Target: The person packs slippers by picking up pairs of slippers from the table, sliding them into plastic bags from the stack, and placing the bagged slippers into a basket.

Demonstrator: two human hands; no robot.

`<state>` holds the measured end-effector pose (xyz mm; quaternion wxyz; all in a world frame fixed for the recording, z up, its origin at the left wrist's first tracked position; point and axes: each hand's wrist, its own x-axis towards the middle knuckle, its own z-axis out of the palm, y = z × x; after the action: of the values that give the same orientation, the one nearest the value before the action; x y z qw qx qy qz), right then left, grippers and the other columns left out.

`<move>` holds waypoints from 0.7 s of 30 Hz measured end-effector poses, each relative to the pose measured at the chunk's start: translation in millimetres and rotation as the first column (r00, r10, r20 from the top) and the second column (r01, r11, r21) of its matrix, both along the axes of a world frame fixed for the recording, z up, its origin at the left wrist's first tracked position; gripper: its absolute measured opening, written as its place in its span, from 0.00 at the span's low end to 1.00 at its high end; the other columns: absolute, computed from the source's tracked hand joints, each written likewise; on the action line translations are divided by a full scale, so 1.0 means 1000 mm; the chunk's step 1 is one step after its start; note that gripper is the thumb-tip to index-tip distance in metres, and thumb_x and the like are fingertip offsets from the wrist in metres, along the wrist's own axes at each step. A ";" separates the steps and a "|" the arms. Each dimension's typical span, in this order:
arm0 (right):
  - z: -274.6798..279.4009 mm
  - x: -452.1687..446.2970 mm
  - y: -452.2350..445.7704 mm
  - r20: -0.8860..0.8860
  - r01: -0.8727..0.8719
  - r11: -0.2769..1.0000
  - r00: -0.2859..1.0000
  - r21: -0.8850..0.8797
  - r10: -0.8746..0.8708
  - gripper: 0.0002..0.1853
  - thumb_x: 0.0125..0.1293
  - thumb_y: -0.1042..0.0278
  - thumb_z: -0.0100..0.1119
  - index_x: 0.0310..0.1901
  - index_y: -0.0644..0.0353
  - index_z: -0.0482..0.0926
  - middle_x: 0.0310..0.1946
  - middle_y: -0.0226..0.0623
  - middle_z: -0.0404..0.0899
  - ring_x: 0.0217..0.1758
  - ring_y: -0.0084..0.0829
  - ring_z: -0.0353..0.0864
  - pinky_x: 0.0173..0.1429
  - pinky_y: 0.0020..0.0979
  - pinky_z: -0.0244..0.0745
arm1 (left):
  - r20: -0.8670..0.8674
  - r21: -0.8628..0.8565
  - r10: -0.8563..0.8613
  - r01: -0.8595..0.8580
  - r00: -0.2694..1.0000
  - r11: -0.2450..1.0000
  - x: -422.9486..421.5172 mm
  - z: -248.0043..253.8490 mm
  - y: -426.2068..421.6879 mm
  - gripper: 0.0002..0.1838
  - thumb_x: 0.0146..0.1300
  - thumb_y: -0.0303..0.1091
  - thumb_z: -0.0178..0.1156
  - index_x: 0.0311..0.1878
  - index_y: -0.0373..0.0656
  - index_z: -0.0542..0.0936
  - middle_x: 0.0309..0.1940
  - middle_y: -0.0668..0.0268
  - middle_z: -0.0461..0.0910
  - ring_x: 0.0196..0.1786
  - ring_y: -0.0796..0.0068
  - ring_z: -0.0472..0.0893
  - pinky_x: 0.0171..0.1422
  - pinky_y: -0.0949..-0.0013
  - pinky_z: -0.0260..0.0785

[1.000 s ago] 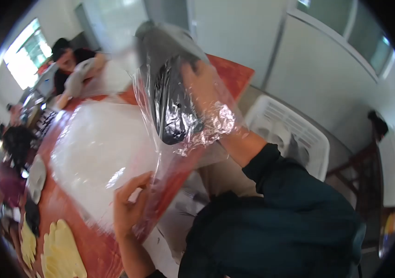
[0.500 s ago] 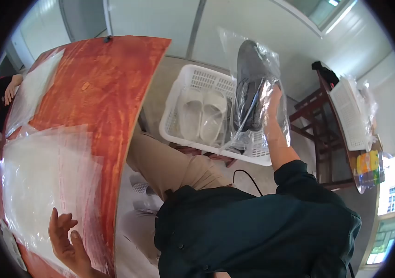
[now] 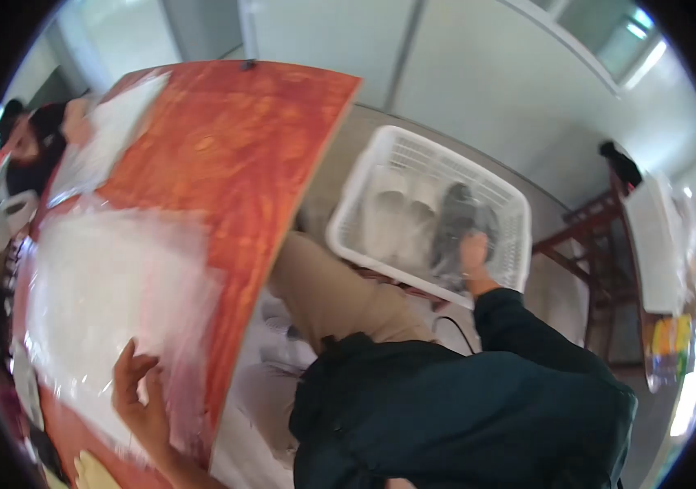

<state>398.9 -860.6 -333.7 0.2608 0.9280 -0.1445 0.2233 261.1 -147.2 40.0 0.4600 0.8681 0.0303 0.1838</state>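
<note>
My right hand (image 3: 473, 254) is down in a white plastic basket (image 3: 353, 213), closed on a pair of dark grey slippers (image 3: 450, 232) in a clear bag. The picture is blurred, so its fingertips do not show well. Beside that pair, a pale pair of slippers (image 3: 397, 213) lies in the same basket. Over the table my left hand (image 3: 141, 393) is held with its fingers apart and nothing in them. Under it spreads a stack of clear plastic bags (image 3: 95, 301).
The reddish wooden table (image 3: 225, 155) has more clear bags (image 3: 115, 134) at its far left, by another person (image 3: 38, 147). At the right, a wooden rack (image 3: 600, 244) bears a white basket (image 3: 654, 244) and a yellow packet (image 3: 671, 338).
My right hand has lowered the bagged dark slippers from above the basket into it, next to the pale pair. My left hand stays over the bags. The whole view has shifted.
</note>
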 end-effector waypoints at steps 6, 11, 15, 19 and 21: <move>0.045 -0.003 -0.008 -0.121 0.042 0.909 0.993 0.414 0.009 0.14 0.63 0.62 0.59 0.42 0.65 0.82 0.34 0.53 0.82 0.41 0.52 0.82 0.48 0.49 0.74 | 0.040 0.088 0.015 -0.018 0.999 0.996 0.000 0.013 -0.007 0.23 0.61 0.18 0.60 0.61 0.37 0.80 0.39 0.62 0.85 0.43 0.73 0.85 0.53 0.69 0.76; 0.123 -0.047 0.059 -0.177 -0.035 0.541 0.925 0.840 0.336 0.28 0.65 0.61 0.62 0.60 0.74 0.72 0.52 0.67 0.79 0.59 0.64 0.76 0.63 0.49 0.71 | 0.074 0.007 -0.008 0.007 0.997 1.000 0.001 0.019 -0.007 0.23 0.58 0.18 0.63 0.59 0.37 0.81 0.37 0.61 0.86 0.42 0.72 0.85 0.53 0.69 0.76; 0.229 -0.081 0.144 -0.471 -0.191 0.711 0.630 0.677 0.618 0.20 0.64 0.69 0.59 0.56 0.69 0.77 0.45 0.60 0.82 0.49 0.62 0.80 0.57 0.51 0.74 | 0.141 0.004 -0.034 0.033 0.989 0.999 0.001 0.020 -0.005 0.22 0.58 0.18 0.64 0.58 0.36 0.81 0.36 0.59 0.86 0.43 0.70 0.86 0.53 0.68 0.76; 0.345 -0.061 0.242 -0.615 -0.220 0.662 0.249 0.717 0.749 0.12 0.63 0.70 0.60 0.45 0.67 0.83 0.40 0.54 0.84 0.43 0.57 0.83 0.51 0.50 0.76 | 0.219 0.026 -0.017 0.012 0.975 1.000 -0.002 0.022 -0.003 0.20 0.60 0.18 0.63 0.58 0.36 0.81 0.36 0.60 0.86 0.42 0.70 0.86 0.51 0.69 0.77; 0.365 -0.045 0.278 -0.254 -0.379 0.332 0.241 0.864 0.937 0.11 0.63 0.71 0.61 0.44 0.67 0.83 0.39 0.50 0.85 0.41 0.52 0.84 0.47 0.43 0.78 | 0.269 0.022 0.036 -0.043 0.963 0.999 -0.003 0.020 0.000 0.19 0.61 0.19 0.63 0.57 0.36 0.81 0.35 0.60 0.86 0.41 0.71 0.86 0.50 0.69 0.77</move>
<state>354.0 -582.2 31.8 -0.1800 0.9049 0.3570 -0.1461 258.5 -146.8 59.9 0.4441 0.8408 -0.0174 0.3092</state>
